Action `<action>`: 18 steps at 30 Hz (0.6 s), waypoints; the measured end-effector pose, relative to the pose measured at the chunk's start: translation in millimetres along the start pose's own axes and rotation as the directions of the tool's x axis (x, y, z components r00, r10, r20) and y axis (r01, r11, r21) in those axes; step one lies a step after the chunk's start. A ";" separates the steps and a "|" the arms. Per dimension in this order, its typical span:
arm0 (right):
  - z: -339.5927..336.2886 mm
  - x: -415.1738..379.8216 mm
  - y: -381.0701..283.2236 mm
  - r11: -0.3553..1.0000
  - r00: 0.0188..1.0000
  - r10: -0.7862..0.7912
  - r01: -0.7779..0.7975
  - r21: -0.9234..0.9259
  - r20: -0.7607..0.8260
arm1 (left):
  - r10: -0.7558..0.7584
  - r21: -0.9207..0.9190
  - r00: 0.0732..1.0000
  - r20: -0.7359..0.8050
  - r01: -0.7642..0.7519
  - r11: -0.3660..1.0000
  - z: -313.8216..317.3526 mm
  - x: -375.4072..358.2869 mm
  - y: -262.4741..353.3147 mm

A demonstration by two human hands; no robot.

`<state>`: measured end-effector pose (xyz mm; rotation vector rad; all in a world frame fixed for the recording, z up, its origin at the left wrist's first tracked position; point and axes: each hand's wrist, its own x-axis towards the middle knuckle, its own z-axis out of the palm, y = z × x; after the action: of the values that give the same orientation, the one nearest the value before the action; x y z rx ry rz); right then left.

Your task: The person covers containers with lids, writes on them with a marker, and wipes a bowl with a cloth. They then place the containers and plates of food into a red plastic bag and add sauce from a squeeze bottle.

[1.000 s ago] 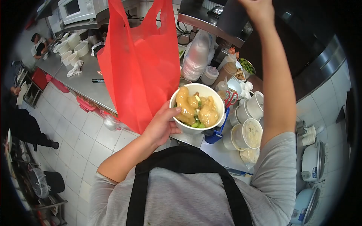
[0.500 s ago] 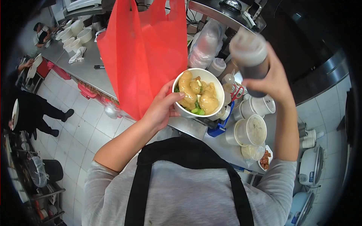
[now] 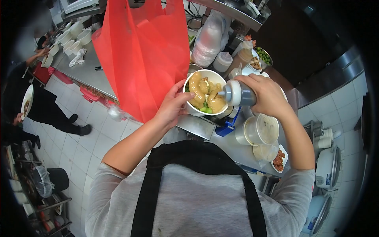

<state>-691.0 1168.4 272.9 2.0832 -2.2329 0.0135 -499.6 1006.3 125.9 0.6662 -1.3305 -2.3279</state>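
Note:
My left hand (image 3: pixel 172 106) is closed around the left side of a white bowl (image 3: pixel 198 112), its thumb over the rim. Inside lie pieces coated in tan sauce (image 3: pixel 216 104) and chopped greens (image 3: pixel 205 109). My right hand (image 3: pixel 267 93) grips a squeeze bottle (image 3: pixel 245 93) of dark liquid, tipped on its side. Its nozzle points left over the bowl's right part, close above the food. I cannot make out any liquid leaving the nozzle. A large red bag (image 3: pixel 144 59) stands just behind the bowl and my left hand.
Behind the bowl are wrapped cups (image 3: pixel 209 41), another squeeze bottle (image 3: pixel 223 62) and a container of green pieces (image 3: pixel 263 56). Lidded tubs (image 3: pixel 266 128) and a dish of reddish-brown bits (image 3: pixel 279 160) are at right. People in dark clothes (image 3: pixel 47 106) stand at left, one holding a plate (image 3: pixel 27 101).
My right hand has come down and left, turning the squeeze bottle from upright to sideways with its nozzle over the bowl. The bowl stays in my left hand. At left, people have shifted.

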 end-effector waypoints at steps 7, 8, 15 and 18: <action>-3.3 6.3 -4.5 0.996 0.996 0.087 -0.087 -0.018 -0.028 | -0.023 -0.020 1.000 0.010 0.023 1.000 10.1 -10.6 -5.4; -5.6 3.3 -4.9 0.994 0.995 0.099 -0.098 -0.044 0.004 | -0.021 -0.034 1.000 0.015 0.022 0.999 11.0 -12.5 -6.0; -3.2 -29.9 11.7 0.923 0.994 0.070 -0.096 0.372 0.082 | -0.019 -0.114 0.994 0.109 0.032 0.993 11.9 -28.4 -13.9; 5.4 -37.0 22.4 0.649 0.994 0.109 -0.075 0.757 0.005 | 0.002 -0.236 0.988 0.155 0.035 0.971 14.0 -46.6 -14.2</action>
<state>-711.1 1206.5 266.1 2.2204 -2.5719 1.1996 -470.7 1047.9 129.7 0.4316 -1.0836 -2.5427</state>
